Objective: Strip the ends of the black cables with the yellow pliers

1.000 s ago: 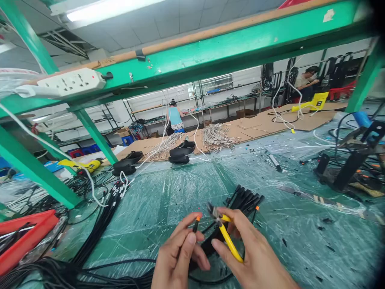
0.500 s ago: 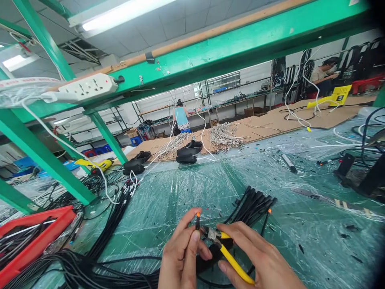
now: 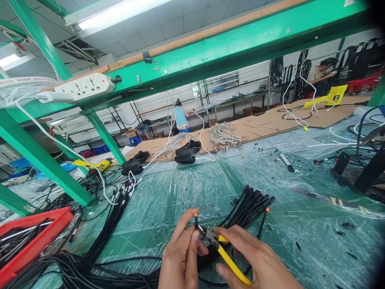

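Observation:
Pinched upright in my left hand [image 3: 184, 251] is a black cable end with an orange tip [image 3: 196, 215]. My right hand [image 3: 251, 253] is wrapped round yellow-handled cutting pliers [image 3: 231, 265]. Their metal jaws touch the black cable just below the orange tip; whether they are fully closed on it I cannot tell. Behind my right hand lies a bundle of black cables [image 3: 251, 204] with thick black ends. Beside that bundle, one more cable with an orange tip [image 3: 267, 210] points upward.
A red bin [image 3: 57, 228] with black pieces stands at the left, near long black cables [image 3: 111, 220]. Black scraps dot the plastic-covered green table [image 3: 192, 180]. Pale cables [image 3: 224, 134] lie on cardboard behind. A green beam [image 3: 210, 56] crosses above. Two people sit farther off.
The plier jaws have moved left, from beside the cable to touching it just below the orange tip. My left hand keeps its pinch. The view has shifted slightly.

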`<control>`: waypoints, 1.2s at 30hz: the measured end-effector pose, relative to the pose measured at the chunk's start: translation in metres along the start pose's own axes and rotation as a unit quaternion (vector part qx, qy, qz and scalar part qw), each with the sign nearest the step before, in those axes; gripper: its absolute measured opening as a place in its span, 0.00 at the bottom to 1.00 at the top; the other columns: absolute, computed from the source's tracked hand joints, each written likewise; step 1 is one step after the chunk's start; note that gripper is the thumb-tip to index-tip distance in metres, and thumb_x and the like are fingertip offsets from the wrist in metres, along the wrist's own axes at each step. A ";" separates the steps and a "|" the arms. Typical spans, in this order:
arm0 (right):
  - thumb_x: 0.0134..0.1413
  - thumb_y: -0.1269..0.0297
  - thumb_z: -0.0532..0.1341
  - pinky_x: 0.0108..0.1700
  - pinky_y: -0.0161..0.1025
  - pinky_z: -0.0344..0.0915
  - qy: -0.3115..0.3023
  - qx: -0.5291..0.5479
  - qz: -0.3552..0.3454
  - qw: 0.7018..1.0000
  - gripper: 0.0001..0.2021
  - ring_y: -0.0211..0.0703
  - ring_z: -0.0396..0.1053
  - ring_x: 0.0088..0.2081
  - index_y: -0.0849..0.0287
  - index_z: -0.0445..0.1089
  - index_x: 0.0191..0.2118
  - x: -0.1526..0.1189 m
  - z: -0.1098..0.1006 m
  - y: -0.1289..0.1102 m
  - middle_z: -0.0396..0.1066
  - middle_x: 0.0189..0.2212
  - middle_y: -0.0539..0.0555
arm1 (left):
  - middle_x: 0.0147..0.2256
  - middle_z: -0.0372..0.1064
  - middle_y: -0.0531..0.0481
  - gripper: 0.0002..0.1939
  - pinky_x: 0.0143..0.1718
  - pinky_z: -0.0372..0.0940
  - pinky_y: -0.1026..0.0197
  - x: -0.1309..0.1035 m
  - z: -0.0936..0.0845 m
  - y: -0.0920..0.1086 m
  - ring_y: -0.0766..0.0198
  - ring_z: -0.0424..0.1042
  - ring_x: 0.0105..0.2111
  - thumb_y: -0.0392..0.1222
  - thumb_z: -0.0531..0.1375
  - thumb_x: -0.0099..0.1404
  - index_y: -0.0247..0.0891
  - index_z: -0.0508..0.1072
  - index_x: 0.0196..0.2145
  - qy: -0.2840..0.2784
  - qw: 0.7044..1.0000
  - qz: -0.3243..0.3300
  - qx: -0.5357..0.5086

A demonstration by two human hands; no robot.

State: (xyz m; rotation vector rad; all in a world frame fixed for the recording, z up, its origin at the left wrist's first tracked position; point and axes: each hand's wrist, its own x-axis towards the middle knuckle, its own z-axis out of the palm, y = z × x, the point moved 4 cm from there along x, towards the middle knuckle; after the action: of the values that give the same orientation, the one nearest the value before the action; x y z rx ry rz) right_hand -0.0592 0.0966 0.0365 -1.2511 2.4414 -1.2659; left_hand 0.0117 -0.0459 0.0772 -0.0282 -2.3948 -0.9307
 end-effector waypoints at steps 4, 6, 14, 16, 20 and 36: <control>0.53 0.61 0.59 0.46 0.46 0.69 0.017 -0.020 -0.005 1.000 0.22 0.49 0.70 0.44 0.53 0.67 0.55 0.000 -0.001 -0.001 0.71 0.44 0.57 | 0.29 0.74 0.45 0.18 0.50 0.61 0.65 -0.002 0.000 0.001 0.58 0.60 0.59 0.32 0.48 0.69 0.40 0.69 0.24 -0.001 0.999 0.021 0.034; 0.54 0.61 0.58 0.43 0.45 0.70 0.018 -0.016 -0.011 1.000 0.20 0.48 0.72 0.40 0.52 0.68 0.54 0.000 -0.002 -0.002 0.72 0.41 0.56 | 0.30 0.74 0.46 0.18 0.50 0.60 0.65 -0.002 0.000 0.001 0.59 0.59 0.60 0.32 0.48 0.69 0.40 0.69 0.24 0.003 0.999 0.021 0.039; 0.53 0.62 0.59 0.39 0.43 0.69 0.029 0.036 -0.003 0.999 0.18 0.48 0.72 0.35 0.50 0.72 0.51 0.000 -0.004 -0.001 0.73 0.36 0.55 | 0.33 0.75 0.44 0.18 0.50 0.60 0.64 -0.001 0.001 0.001 0.58 0.59 0.60 0.32 0.47 0.69 0.39 0.68 0.24 -0.004 0.999 0.023 0.036; 0.53 0.60 0.60 0.38 0.40 0.68 0.015 0.081 0.008 0.997 0.16 0.47 0.71 0.34 0.49 0.74 0.48 0.001 -0.006 -0.004 0.73 0.34 0.54 | 0.29 0.73 0.45 0.18 0.51 0.59 0.63 0.000 0.000 0.000 0.58 0.59 0.59 0.33 0.47 0.69 0.40 0.68 0.23 -0.003 1.000 0.006 0.016; 0.56 0.54 0.57 0.35 0.36 0.67 -0.088 0.196 -0.001 0.977 0.14 0.46 0.71 0.34 0.52 0.75 0.43 0.002 -0.007 -0.016 0.74 0.32 0.51 | 0.27 0.74 0.46 0.21 0.53 0.58 0.60 0.001 -0.001 -0.005 0.56 0.58 0.59 0.38 0.47 0.71 0.40 0.72 0.24 -0.023 0.997 -0.048 -0.052; 0.56 0.64 0.58 0.47 0.48 0.69 0.156 -0.263 -0.153 0.940 0.30 0.48 0.65 0.48 0.51 0.53 0.63 -0.003 -0.014 -0.003 0.64 0.49 0.59 | 0.15 0.41 0.64 0.25 0.13 0.38 0.71 -0.008 0.017 -0.029 0.76 0.37 0.14 0.64 0.62 0.54 0.35 0.67 0.25 -0.073 0.871 -0.321 -0.365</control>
State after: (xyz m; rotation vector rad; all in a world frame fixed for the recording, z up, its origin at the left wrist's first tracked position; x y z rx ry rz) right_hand -0.0613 0.1065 0.0471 -1.7291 3.0469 -0.9526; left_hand 0.0032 -0.0558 0.0448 0.4524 -2.0395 -2.1692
